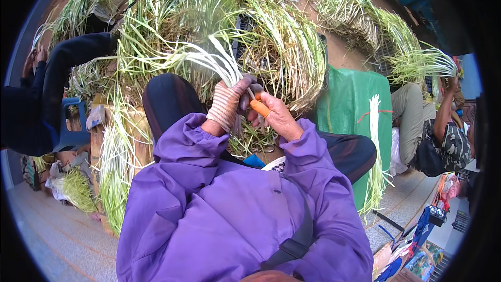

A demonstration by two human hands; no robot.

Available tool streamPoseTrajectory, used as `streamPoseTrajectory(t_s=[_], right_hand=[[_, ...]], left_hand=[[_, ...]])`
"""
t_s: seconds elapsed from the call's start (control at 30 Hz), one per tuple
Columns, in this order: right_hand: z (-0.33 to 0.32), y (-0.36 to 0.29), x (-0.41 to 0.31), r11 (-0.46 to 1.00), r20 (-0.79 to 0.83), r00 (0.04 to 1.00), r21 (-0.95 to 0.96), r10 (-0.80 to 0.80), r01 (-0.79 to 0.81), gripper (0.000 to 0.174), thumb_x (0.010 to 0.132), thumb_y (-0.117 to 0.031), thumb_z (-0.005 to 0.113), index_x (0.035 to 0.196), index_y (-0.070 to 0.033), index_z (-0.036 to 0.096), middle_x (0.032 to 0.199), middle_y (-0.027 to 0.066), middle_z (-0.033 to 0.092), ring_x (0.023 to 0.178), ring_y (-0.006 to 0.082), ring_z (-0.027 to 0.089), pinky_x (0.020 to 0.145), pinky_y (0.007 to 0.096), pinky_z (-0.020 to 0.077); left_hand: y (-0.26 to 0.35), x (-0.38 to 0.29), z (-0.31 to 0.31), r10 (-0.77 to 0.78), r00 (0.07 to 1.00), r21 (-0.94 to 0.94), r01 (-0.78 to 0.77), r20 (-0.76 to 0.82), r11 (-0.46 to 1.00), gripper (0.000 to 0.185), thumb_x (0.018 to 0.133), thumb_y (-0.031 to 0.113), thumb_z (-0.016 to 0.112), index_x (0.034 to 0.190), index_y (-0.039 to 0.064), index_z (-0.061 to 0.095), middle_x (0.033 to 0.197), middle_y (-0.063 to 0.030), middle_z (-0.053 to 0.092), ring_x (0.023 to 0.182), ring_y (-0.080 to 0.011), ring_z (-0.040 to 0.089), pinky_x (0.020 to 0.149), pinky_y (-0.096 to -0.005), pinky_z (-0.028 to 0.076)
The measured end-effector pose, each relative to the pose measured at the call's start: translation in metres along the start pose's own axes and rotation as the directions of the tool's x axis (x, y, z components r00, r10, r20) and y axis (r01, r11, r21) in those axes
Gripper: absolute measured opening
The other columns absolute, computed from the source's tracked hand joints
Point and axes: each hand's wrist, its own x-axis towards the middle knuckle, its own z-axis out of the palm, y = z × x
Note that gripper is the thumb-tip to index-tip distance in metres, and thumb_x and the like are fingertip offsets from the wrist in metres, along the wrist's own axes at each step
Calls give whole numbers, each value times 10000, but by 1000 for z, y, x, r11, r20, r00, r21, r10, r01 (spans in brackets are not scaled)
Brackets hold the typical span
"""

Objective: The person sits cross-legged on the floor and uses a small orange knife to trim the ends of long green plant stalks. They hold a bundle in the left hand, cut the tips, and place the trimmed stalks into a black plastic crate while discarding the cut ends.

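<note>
My left hand (231, 100), in a striped glove with dark fingers, is closed around a small bunch of pale-stalked leafy greens (219, 62). The green leaves fan out to the left and the white stalk ends point towards me. Close against it on the right is my right hand (274, 111), bare but for orange finger cots on thumb and finger. Its fingertips touch the lower stalks; whether they grip one is hard to tell. Just beyond both hands lies a big heap of the same greens (289, 47), with dry brown roots and leaves among them.
At my right, a tied bundle of white stalks (374, 125) lies on a green plastic-covered block (344, 94). Loose stalks (111, 164) rest on a wooden surface (137, 125) at my left. People sit on both sides, near a blue stool (74, 125); the right one holds greens (430, 62).
</note>
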Motion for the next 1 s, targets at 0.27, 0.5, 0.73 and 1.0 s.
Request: streamPoseTrajectory(t_s=[0.27, 0.5, 0.73, 1.0], right_hand=[[2, 21, -26, 996, -54, 999, -91, 7, -12, 293, 1017, -289, 456, 1117, -66, 616, 631, -52, 501, 561, 22, 454, 524, 179, 365], [-19, 93, -37, 684, 7, 996, -727, 89, -56, 188, 898, -197, 577, 1059, -112, 622, 788, 144, 623, 754, 335, 626, 661, 394, 478], [-9, 40, -33, 384, -64, 971, -923, -229, 30, 296, 850, -198, 648, 1121, -84, 621, 1051, 120, 642, 930, 327, 641, 756, 411, 525], [28, -67, 30, 560, -134, 787, -773, -603, 297, 133, 877, -154, 643, 990, -85, 656, 802, 99, 664, 658, 226, 650, 592, 330, 502]], left_hand=[[20, 13, -11, 174, 979, 45, -170, -111, 984, 195, 926, 228, 610, 967, 43, 655, 724, -42, 659, 409, -58, 423, 373, -198, 291], [41, 22, -25, 270, 950, -69, -283, -158, 956, 184, 901, 202, 646, 945, 23, 633, 695, -76, 641, 385, -103, 459, 327, -208, 302], [23, 18, -26, 97, 985, 83, -86, -145, 993, 219, 919, 289, 629, 944, 74, 662, 794, 8, 641, 502, -26, 439, 394, -166, 290], [-21, 29, -33, 77, 990, 93, -66, -114, 994, 247, 943, 168, 592, 1162, 55, 570, 989, -18, 632, 843, -119, 582, 727, -284, 492]])
